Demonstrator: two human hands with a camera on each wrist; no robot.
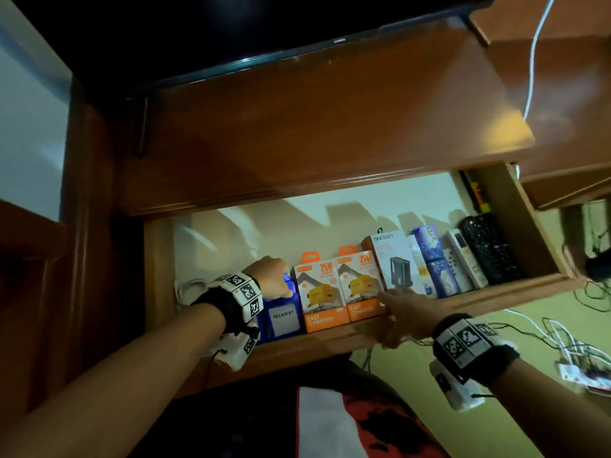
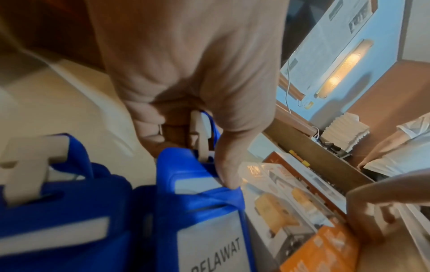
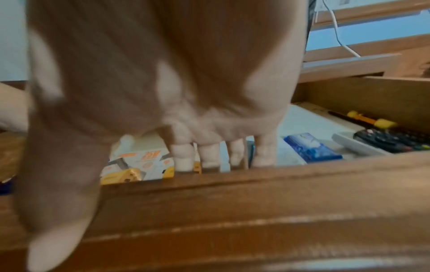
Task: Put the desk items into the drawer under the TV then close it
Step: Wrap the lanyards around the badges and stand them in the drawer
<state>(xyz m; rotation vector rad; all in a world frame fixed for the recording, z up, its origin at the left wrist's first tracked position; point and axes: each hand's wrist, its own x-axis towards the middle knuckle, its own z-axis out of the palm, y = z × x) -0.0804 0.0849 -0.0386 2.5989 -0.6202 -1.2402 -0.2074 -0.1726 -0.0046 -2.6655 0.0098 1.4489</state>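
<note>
Far left of the open drawer: a coil of white cable lies against the side wall. Next to it, your left hand pinches the top of a blue badge holder labelled RELAWAT, thumb and curled fingers closed on its upper edge by the clip; the wrist view shows a second blue holder just beside it on the left. Moving right, two orange fast-charger boxes lie side by side, then a white ONESAM box, a blue LUX pack, a white remote and a black remote, all lined up along the drawer's front wall. An orange-and-yellow pen-like tool lies at the back right corner. Your right hand is hooked over the drawer's front edge, fingers curled inside the rim and thumb on the outer face, gripping the wood. The desk top under the TV looks bare apart from a white cord at the right. Judgement: loading looks nearly finished, the badge holder being the last piece to settle. Left to do: let go of it, clear the left hand, push the drawer shut.
</note>
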